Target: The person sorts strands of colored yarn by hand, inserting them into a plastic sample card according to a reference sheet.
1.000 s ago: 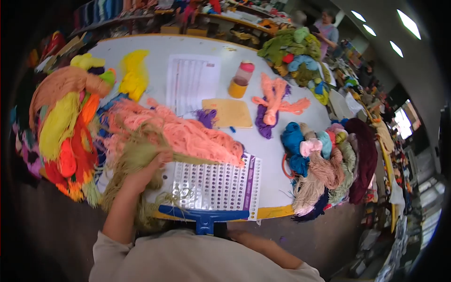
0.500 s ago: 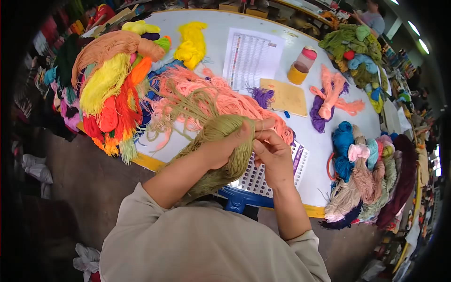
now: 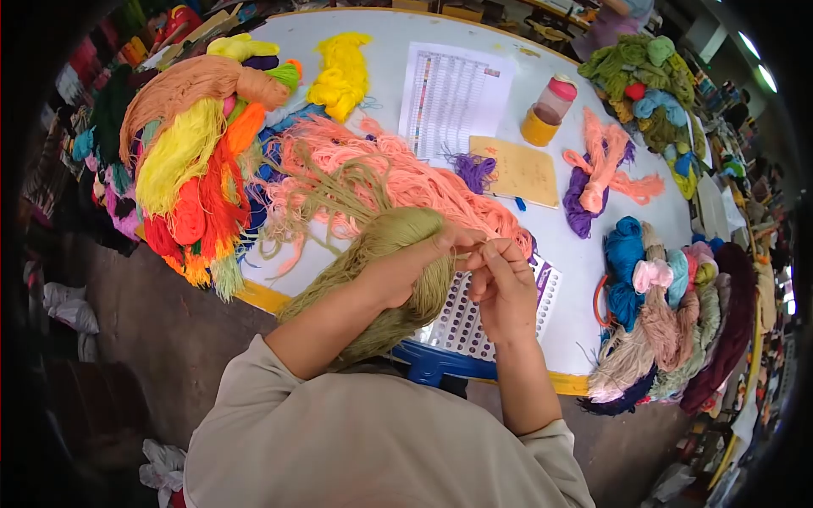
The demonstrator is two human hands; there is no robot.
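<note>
A thick olive-green yarn skein (image 3: 364,262) hangs over my left wrist and forearm, its loose strands lying toward the pink yarn (image 3: 423,182). My left hand (image 3: 421,264) comes out through the skein, fingers pinched near its right side. Against those fingertips, my right hand (image 3: 506,284) is closed with thumb and index finger together. Whatever the fingertips hold is too small to make out, perhaps a thread. Below the hands lies a white card with rows of holes (image 3: 464,317) and a purple strip.
Multicoloured yarn (image 3: 182,161) covers the table's left side. A printed sheet (image 3: 449,102), brown card (image 3: 521,173), jar (image 3: 550,110) and pink-purple bundle (image 3: 601,165) lie farther back. More skeins (image 3: 656,296) are at the right. A blue chair part (image 3: 432,360) is at the near edge. People stand behind.
My right hand has moved slightly right and turned, its fingers now more closed. My left fingertips have shifted a little right and down. The person at the back right has moved left.
</note>
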